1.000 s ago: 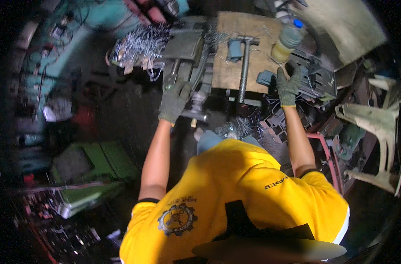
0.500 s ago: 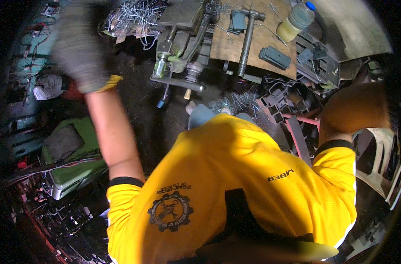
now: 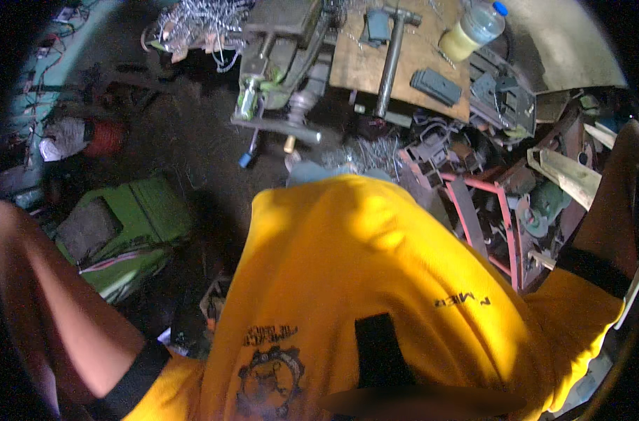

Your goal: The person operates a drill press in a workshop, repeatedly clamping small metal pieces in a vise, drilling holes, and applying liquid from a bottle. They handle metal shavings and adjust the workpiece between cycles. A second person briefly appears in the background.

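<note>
Both my hands are out of the picture. My left arm, bare below a yellow sleeve, bends at the left rim, and its hand is hidden from sight. On the right, my bent arm reaches the rim in shadow; that hand does not show either. Ahead of me stands a bench vise with a long handle. To its right, a hammer lies on a wooden board beside stacked dark flat metal pieces and a smaller stack.
A clear bottle of yellowish liquid stands at the board's far right. Tangled metal shavings lie left of the vise. A green case sits at left. Red metal frame and scrap crowd the right side.
My gloved left hand, raised at the upper left before, has gone out of view as the arm swung outward and back. My right elbow has moved outward. The view has tilted slightly.
</note>
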`<state>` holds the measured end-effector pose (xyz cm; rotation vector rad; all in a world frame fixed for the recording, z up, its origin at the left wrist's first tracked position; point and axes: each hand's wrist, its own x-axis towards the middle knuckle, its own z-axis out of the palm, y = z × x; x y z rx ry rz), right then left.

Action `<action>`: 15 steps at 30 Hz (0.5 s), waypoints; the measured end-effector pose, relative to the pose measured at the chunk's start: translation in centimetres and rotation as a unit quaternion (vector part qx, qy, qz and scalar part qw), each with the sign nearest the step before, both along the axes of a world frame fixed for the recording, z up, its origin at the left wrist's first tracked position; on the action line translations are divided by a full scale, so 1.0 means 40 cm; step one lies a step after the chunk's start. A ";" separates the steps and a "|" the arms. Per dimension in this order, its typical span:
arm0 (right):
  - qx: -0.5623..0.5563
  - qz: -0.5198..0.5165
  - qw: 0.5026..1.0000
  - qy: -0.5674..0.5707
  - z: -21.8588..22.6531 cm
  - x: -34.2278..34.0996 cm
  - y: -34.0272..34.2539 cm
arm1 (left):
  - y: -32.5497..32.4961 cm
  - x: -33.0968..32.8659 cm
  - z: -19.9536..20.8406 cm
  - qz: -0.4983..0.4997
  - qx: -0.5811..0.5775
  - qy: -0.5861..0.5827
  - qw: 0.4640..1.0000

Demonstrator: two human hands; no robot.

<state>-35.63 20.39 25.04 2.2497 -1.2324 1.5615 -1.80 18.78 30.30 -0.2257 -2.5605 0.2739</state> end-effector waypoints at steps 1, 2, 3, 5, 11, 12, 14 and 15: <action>-0.001 -0.003 1.000 -0.001 -0.003 0.000 0.001 | 0.004 0.002 -0.007 -0.002 -0.002 0.004 1.000; -0.001 -0.004 1.000 0.000 -0.007 -0.001 0.003 | 0.005 0.009 -0.008 0.005 -0.003 0.007 1.000; -0.004 -0.005 1.000 0.001 -0.012 -0.003 0.002 | 0.009 0.012 -0.016 0.008 -0.006 0.010 1.000; -0.015 -0.002 1.000 -0.002 -0.019 -0.008 0.006 | 0.017 0.021 -0.024 0.007 -0.028 0.017 0.999; -0.020 0.001 1.000 -0.014 -0.015 -0.016 0.002 | 0.029 0.044 -0.027 0.020 -0.029 0.059 0.998; -0.025 0.002 1.000 -0.015 -0.008 -0.015 0.000 | 0.030 0.050 -0.019 0.022 -0.033 0.070 0.997; -0.031 0.000 0.999 -0.027 0.010 -0.009 -0.002 | 0.037 0.063 0.001 0.032 -0.032 0.098 0.994; -0.032 -0.003 0.999 -0.036 0.019 -0.006 -0.001 | 0.040 0.071 0.014 0.036 -0.030 0.113 0.993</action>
